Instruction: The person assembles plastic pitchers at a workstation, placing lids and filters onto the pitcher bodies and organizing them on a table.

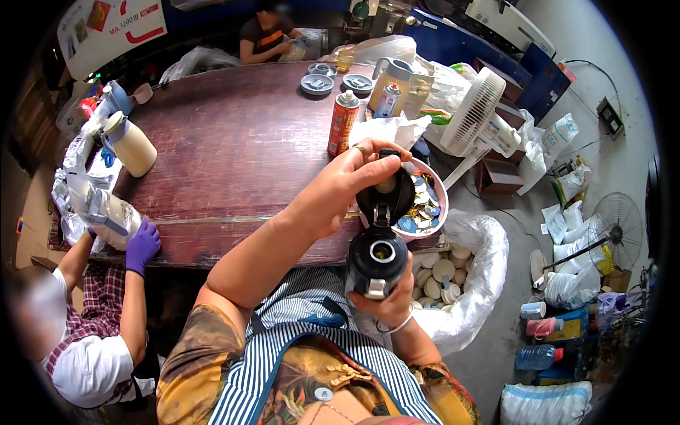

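Observation:
A black flask (377, 256) is held upright in front of my chest, with its lid (386, 202) swung up on a hinge and a pale inner opening showing. My right hand (398, 292) wraps round the flask's body from the right. With thumb and fingers, my left hand (354, 170) grips the top of the raised lid. Just beyond the lid, partly covered by it, is a pinkish bowl (445, 205) of blue, white and gold tags. An orange-red spray can (343, 123) stands on the table past my left hand.
On the dark red table (234, 149) are grey round lids (316, 84), a beige jug (395, 83) and a cream jug (132, 145). A sack (489, 276) of round discs stands right. A purple-gloved co-worker (92, 354) handles a wrapped jug at left. A white fan (474, 110) stands at right.

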The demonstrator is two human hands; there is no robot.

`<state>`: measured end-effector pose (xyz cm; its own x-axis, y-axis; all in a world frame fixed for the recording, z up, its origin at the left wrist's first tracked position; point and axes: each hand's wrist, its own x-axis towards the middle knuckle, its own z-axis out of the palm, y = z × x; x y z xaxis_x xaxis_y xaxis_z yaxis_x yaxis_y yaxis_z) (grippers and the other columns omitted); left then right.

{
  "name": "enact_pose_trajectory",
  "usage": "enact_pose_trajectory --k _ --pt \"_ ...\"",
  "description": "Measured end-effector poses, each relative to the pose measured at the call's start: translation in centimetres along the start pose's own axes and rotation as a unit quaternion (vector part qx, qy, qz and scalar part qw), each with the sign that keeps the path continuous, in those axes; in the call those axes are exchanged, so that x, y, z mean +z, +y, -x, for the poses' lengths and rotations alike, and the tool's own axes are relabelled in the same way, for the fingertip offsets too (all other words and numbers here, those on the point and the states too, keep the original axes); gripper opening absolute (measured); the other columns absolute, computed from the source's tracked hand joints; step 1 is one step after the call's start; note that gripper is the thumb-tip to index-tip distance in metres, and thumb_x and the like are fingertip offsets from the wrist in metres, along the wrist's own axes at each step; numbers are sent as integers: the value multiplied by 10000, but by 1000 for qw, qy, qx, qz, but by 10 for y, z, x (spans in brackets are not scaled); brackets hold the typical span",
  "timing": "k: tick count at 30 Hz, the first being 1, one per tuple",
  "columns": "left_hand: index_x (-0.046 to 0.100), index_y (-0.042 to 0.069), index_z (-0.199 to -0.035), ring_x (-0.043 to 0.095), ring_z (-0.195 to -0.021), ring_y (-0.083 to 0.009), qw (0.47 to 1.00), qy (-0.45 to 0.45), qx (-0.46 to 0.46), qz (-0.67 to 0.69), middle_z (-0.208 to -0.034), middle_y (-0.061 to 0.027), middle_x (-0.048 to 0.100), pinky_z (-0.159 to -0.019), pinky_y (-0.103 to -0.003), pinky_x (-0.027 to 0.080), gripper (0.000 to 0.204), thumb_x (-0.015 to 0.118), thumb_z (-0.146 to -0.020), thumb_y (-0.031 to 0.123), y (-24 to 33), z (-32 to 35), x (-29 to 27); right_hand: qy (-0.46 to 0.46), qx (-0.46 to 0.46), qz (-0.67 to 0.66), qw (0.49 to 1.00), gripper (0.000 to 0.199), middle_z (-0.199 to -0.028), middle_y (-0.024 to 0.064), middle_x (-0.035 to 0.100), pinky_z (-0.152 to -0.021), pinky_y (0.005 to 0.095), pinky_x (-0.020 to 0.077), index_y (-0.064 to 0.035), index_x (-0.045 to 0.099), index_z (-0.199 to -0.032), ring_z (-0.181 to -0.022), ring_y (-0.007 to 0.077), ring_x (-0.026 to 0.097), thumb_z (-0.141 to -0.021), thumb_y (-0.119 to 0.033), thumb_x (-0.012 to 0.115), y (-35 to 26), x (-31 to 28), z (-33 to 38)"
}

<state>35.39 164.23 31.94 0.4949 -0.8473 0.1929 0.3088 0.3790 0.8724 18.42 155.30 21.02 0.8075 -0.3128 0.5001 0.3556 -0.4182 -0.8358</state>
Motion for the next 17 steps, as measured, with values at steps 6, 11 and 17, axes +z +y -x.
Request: enact_pose_trajectory --k 6,11,17 --pt "444 66 -1341 447 -1279 -211 993 5 119 -27 -1360 -119 495 -1064 -379 331 725 441 -920 657 -51 27 -45 -71 -61 200 975 772 -1263 126 570 -1027 400 399 -51 472 -1326 -1159 274 556 -680 -302 814 -50 -26 -17" --pt "620 21 -1055 604 -980 -254 886 210 84 -404 -1070 -116 631 -863 -355 466 229 636 -847 114 -107 58 -109 118 -77 181 973 765 -1151 135 609 -978 358 459 -1 551 -1211 -1094 244 593 -580 -249 905 -109 -44 -50" --pt "597 31 -945 516 -1085 -336 739 273 83 -610 -1102 -130 580 -959 -431 412 195 678 -768 48 -160 104 -173 200 -282 331 878 891 -1130 172 582 -926 360 505 -2 394 -1267 -1070 260 603 -606 -326 896 -124 -54 -71"
